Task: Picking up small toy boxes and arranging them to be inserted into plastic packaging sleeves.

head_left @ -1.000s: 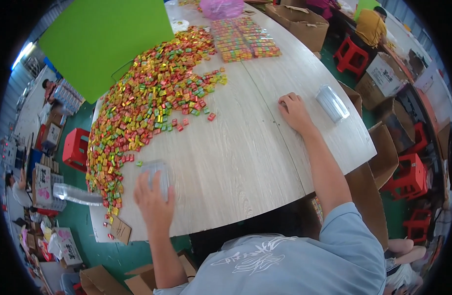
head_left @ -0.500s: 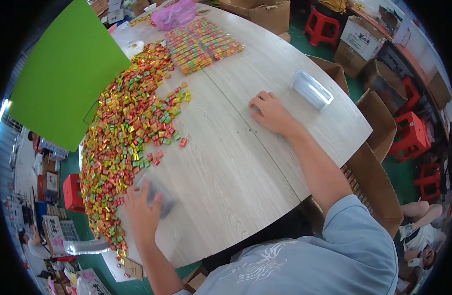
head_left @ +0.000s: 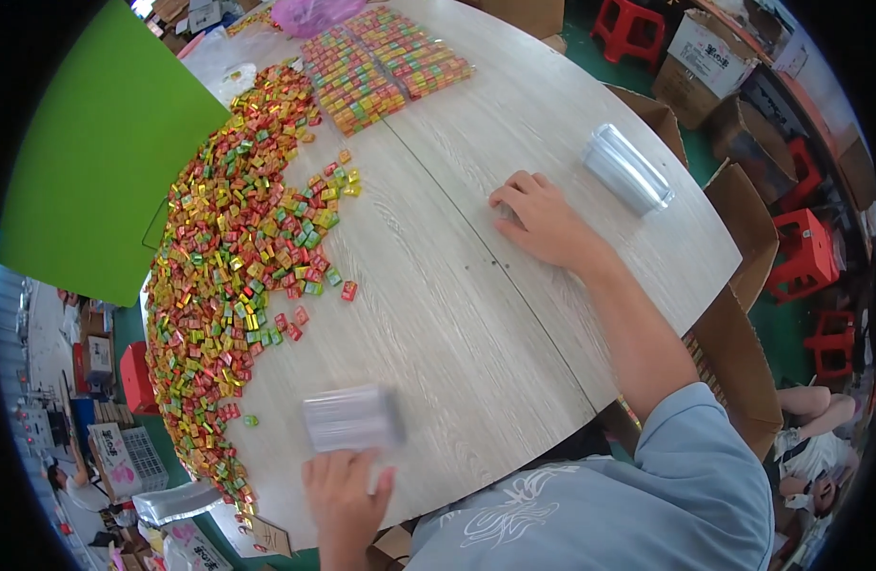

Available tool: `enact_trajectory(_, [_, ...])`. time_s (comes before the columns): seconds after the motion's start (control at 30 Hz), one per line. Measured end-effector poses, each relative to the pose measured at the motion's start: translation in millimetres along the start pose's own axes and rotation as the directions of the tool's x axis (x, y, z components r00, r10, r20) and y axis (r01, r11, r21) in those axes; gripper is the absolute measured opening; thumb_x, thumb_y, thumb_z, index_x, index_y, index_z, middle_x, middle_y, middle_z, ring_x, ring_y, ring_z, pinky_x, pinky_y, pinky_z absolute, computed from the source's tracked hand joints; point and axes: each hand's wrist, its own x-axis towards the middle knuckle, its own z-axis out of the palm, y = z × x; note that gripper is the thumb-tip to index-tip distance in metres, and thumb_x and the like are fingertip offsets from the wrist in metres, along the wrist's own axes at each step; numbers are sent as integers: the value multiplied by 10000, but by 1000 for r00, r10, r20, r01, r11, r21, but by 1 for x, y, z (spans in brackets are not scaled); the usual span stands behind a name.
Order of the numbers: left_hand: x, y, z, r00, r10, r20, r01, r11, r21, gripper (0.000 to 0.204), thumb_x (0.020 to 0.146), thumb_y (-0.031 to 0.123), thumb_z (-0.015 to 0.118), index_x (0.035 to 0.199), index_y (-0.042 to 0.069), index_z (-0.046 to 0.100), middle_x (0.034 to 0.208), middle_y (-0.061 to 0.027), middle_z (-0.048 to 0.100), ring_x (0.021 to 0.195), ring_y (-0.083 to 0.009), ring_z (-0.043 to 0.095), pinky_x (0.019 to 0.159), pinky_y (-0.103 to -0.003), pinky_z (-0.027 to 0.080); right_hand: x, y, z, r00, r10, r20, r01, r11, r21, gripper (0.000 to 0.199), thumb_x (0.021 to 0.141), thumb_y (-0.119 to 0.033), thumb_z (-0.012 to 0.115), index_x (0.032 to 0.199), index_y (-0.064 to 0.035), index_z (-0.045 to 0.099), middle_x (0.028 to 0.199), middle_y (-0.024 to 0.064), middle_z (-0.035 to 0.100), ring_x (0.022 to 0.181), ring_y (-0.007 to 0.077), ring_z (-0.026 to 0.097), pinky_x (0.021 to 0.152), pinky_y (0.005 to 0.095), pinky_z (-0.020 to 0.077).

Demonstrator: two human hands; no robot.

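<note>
Near the front of the table, a clear plastic tray (head_left: 350, 419) lies flat, blurred by motion. My left hand (head_left: 348, 495) is just on the near side of it, fingertips at its edge and thumb apart, not wrapped round it. My right hand (head_left: 538, 219) rests on the bare tabletop beside the seam, fingers loosely bent and thumb apart, with nothing seen in it. A large heap of small foil-wrapped candies (head_left: 238, 238) in red, yellow and green spreads along the left side. Farther right, a stack of clear plastic trays (head_left: 628, 169) lies beyond my right hand.
Flat packs of candies in rows (head_left: 386, 67) lie at the far side, next to a pink plastic bag (head_left: 314, 13). A green board (head_left: 95, 162) stands behind the heap. Open cardboard boxes (head_left: 738, 357) and red stools (head_left: 798, 252) stand right of the table (head_left: 438, 352).
The plastic tray has moved right and nearer to me from the heap's edge. My left hand has come back toward me. My right hand stays nearly still; the whole view has shifted slightly.
</note>
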Motion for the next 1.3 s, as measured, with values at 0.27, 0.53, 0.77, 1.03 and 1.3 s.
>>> enact_trajectory(0.27, [42,3,22,963,263,-58,-265,964,-35,509,914,422,708,1285,76,672,1331,-125,590,1212,-352,539,1005,-495,408,3,2,8,999,26,-19,-25,999,25,284,947,-167,680,1211,-67,642,1245,138,582,1190,329,543,1051,422,457])
enact_trajectory(0.53, [36,-27,39,950,272,-152,-293,946,-139,506,917,427,705,1292,89,671,1489,-124,562,1308,-328,535,1045,-481,394,145,46,2,913,300,-277,-204,923,325,460,1030,-132,577,1460,-31,449,1372,192,581,1236,284,583,1064,384,465])
enact_trajectory(0.77, [36,-35,47,936,289,-201,-325,928,-180,445,885,376,743,1260,141,696,1435,-90,612,1252,-285,590,1024,-453,412,241,163,20,764,496,-412,-255,820,513,539,977,2,447,1513,-39,412,1469,209,569,1343,315,550,1137,388,418])
enact_trajectory(1.03, [38,-31,46,921,240,-306,-313,924,-218,342,876,208,746,1215,163,726,1352,-52,678,1127,-228,634,938,-420,447,251,145,42,820,457,-345,-338,873,352,522,1009,-129,488,1525,-114,415,1450,150,630,1373,343,566,1184,426,384])
enact_trajectory(1.3, [38,-33,49,952,232,-199,-275,935,-224,400,840,263,738,1234,196,714,1422,-32,636,1260,-234,586,1055,-441,414,255,148,38,846,419,-330,-366,906,213,557,1014,-202,562,1531,-46,426,1414,209,630,1324,315,593,1123,396,433])
